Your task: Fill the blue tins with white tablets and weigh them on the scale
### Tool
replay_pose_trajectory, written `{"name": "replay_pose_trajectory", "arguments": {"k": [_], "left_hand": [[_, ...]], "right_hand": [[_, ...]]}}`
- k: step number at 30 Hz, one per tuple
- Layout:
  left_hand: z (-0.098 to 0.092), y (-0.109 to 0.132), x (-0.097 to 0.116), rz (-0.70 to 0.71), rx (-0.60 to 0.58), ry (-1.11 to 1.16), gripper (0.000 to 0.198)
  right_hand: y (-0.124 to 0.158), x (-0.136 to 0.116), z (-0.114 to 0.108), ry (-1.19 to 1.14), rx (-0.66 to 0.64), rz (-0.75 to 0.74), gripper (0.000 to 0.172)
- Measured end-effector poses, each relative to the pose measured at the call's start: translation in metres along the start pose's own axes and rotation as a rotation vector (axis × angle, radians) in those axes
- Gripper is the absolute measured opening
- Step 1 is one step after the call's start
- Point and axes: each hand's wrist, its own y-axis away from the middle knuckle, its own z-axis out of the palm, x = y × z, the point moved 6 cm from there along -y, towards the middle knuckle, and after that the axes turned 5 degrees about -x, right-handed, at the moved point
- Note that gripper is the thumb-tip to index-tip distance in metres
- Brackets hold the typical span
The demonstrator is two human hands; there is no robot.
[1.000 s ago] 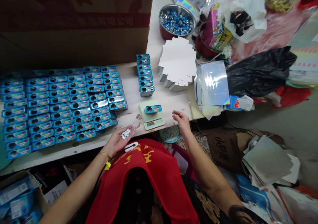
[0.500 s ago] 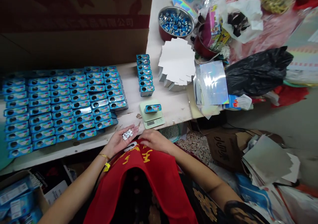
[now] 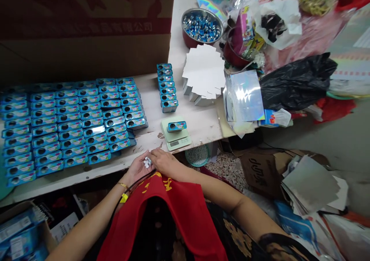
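My left hand (image 3: 137,169) is palm up at the table's front edge, cupped around several small white candies (image 3: 147,162). Over its fingers bends my right hand (image 3: 162,161), fingers together and tips at the candies; whether any are pinched there is hidden. Just beyond the hands, a blue printed tin (image 3: 177,126) with a dark round hole in its top rests on a pale green scale (image 3: 172,142). Behind the scale runs a short row of similar tins (image 3: 168,97). Many more blue tins (image 3: 71,136) stand in packed rows to the left.
A metal bowl (image 3: 191,38) of small blue and silver caps stands at the back, behind a stack of white card (image 3: 204,73). A large carton (image 3: 83,56) walls off the back left. Below the table edge is a tub of white pellets (image 3: 197,155). Bags and sheets crowd the right.
My right hand has moved left from the apron onto my left palm. The left hand has drawn slightly down and curled around the candies. The tin on the scale stays put.
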Motion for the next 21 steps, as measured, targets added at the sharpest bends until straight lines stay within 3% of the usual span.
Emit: {"name": "replay_pose_trajectory", "arguments": {"k": [2,3,6,7,9,12,15,17,21], "left_hand": [[-0.003,0.001,0.001,0.001,0.021,0.004,0.022],[-0.003,0.002,0.002,0.007,0.028,0.005,0.021],[0.001,0.002,0.009,0.037,0.051,0.011,0.020],[0.003,0.002,0.012,0.048,0.058,0.014,0.020],[0.005,0.001,0.018,0.082,0.070,0.026,0.019],[0.007,-0.004,0.026,0.120,0.078,0.037,0.019],[0.008,-0.013,0.032,0.155,0.091,0.057,0.020],[0.010,-0.021,0.038,0.187,0.081,0.080,0.019],[0.015,-0.038,0.047,0.224,0.056,0.097,0.016]], "right_hand": [[0.007,0.009,-0.012,-0.057,0.102,-0.075,0.025],[0.013,0.022,-0.023,-0.101,0.215,-0.047,0.025],[0.044,0.097,-0.055,-0.248,0.650,0.331,0.032],[0.052,0.123,-0.057,-0.294,0.727,0.437,0.041],[0.050,0.162,-0.046,-0.415,0.649,0.460,0.054],[0.032,0.188,-0.024,-0.569,0.475,0.395,0.046],[0.017,0.167,-0.028,-0.492,0.445,0.319,0.033],[0.011,0.133,-0.045,-0.293,0.420,0.233,0.034],[-0.002,0.067,-0.067,0.129,0.234,0.077,0.045]]}}
